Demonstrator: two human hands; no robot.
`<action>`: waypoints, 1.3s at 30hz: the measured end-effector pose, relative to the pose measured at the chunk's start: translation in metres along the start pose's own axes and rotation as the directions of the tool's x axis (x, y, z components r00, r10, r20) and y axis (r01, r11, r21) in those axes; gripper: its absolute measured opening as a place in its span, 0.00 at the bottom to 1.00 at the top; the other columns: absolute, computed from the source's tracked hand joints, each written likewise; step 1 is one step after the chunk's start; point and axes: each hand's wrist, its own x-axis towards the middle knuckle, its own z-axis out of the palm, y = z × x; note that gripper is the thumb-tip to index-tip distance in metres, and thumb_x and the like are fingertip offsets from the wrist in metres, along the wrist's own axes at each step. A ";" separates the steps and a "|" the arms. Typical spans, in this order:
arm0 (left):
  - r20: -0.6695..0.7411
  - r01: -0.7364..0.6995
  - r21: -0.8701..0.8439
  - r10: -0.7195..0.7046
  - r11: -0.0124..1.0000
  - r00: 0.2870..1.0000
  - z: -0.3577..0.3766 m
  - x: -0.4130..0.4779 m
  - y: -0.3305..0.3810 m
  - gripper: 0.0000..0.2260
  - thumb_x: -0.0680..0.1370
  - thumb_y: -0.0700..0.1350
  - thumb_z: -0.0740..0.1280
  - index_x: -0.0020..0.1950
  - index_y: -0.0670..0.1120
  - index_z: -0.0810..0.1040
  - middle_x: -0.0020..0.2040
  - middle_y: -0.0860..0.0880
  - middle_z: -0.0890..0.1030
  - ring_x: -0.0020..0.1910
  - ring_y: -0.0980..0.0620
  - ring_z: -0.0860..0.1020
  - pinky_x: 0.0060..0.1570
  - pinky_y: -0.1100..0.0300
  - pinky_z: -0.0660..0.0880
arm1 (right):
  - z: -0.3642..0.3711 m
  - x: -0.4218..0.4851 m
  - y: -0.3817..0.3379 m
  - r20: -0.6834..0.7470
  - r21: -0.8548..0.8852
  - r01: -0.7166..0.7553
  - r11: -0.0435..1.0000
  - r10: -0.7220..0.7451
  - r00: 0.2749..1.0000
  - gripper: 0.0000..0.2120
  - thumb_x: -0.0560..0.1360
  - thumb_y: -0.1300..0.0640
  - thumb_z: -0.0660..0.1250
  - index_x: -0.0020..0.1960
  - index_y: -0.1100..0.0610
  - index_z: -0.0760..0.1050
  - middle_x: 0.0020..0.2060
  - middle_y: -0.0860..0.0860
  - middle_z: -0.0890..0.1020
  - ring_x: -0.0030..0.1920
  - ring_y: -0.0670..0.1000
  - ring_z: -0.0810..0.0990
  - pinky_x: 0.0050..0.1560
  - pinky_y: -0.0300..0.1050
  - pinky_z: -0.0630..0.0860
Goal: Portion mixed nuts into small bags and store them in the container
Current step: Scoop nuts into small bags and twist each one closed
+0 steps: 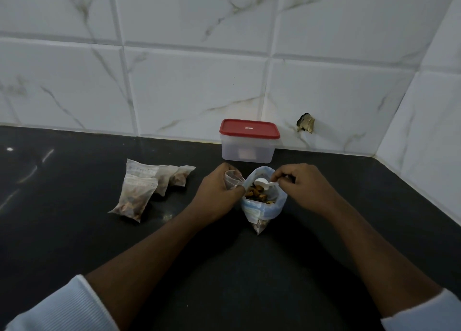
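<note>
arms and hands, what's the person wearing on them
Pale, whitish ribbed sleeves cover the upper part of both arms; the left sleeve and right sleeve stop near the elbows. The left hand and right hand are bare: no gloves, rings or watch visible.

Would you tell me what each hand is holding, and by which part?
The left hand grips a small clear plastic bag around its body; the right hand pinches a white plastic scoop by its handle.
</note>
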 end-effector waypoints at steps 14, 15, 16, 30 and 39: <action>-0.023 0.004 0.000 -0.004 1.000 1.000 0.000 -0.002 0.001 0.11 0.78 0.43 0.73 0.58 0.52 0.77 0.53 0.56 0.81 0.52 0.59 0.80 0.46 0.66 0.75 | 0.007 0.000 -0.006 0.021 0.006 -0.040 0.999 0.040 0.999 0.13 0.80 0.62 0.65 0.52 0.49 0.85 0.44 0.39 0.84 0.37 0.35 0.79 0.36 0.28 0.71; -0.024 0.001 -0.001 -0.001 1.000 1.000 0.000 -0.002 0.001 0.11 0.78 0.43 0.73 0.58 0.52 0.77 0.53 0.56 0.81 0.52 0.59 0.80 0.46 0.65 0.75 | 0.004 0.000 -0.007 0.000 0.026 -0.042 0.999 0.042 0.999 0.12 0.80 0.63 0.65 0.49 0.50 0.85 0.37 0.38 0.82 0.34 0.35 0.78 0.33 0.28 0.70; -0.021 0.000 -0.001 0.000 1.000 1.000 0.000 -0.002 0.001 0.11 0.78 0.43 0.73 0.58 0.52 0.77 0.53 0.56 0.81 0.52 0.58 0.81 0.46 0.65 0.76 | 0.002 0.000 -0.008 -0.017 0.042 -0.041 0.998 0.042 0.999 0.12 0.79 0.63 0.65 0.47 0.51 0.85 0.32 0.37 0.81 0.32 0.36 0.77 0.32 0.29 0.70; -0.012 0.009 0.012 -0.009 1.000 1.000 0.001 -0.002 0.003 0.12 0.79 0.44 0.73 0.61 0.51 0.77 0.55 0.55 0.81 0.53 0.58 0.80 0.47 0.65 0.77 | 0.010 0.003 0.002 0.126 0.634 -0.393 0.666 0.413 0.902 0.08 0.80 0.67 0.66 0.51 0.62 0.84 0.41 0.58 0.85 0.33 0.48 0.81 0.30 0.41 0.74; -0.022 0.008 0.000 -0.008 1.000 1.000 0.000 -0.003 0.003 0.13 0.79 0.45 0.72 0.62 0.52 0.76 0.55 0.56 0.81 0.52 0.59 0.80 0.44 0.68 0.74 | 0.005 0.009 0.018 0.196 0.769 -0.461 0.442 0.525 0.829 0.10 0.77 0.69 0.63 0.50 0.69 0.83 0.39 0.60 0.82 0.29 0.48 0.74 0.27 0.40 0.67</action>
